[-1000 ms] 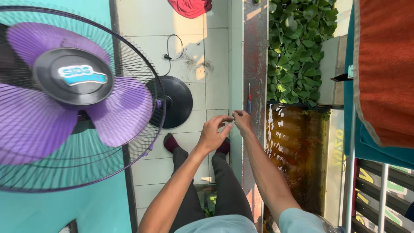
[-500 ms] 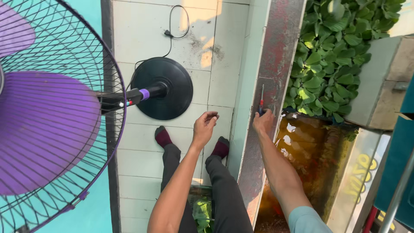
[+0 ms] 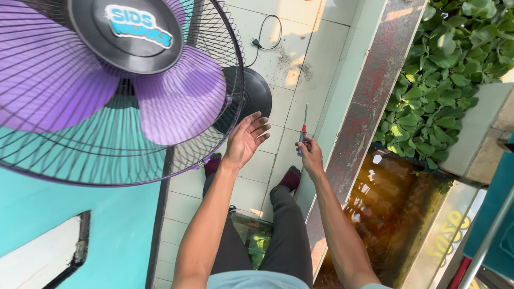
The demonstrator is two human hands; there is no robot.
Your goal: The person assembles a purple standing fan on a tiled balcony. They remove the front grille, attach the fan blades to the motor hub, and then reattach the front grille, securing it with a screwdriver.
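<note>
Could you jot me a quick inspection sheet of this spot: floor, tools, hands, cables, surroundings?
Surface: pale tiled floor, some dirt marks.
Job's things: purple-bladed pedestal fan with wire guard; thin screwdriver with a red and blue handle.
Clutter: nothing seen.
Grips: left hand open, palm up beside the guard; right hand closed on the screwdriver.
Cables: black power cord with plug loose on the floor.
Surroundings: brown-water pond, green floating plants, turquoise wall.

One fan (image 3: 115, 80), one screwdriver (image 3: 303, 131), two hands (image 3: 245, 139)

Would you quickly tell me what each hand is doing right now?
Left hand: open, palm up, empty, close to the fan guard.
Right hand: closed on the screwdriver.
</note>
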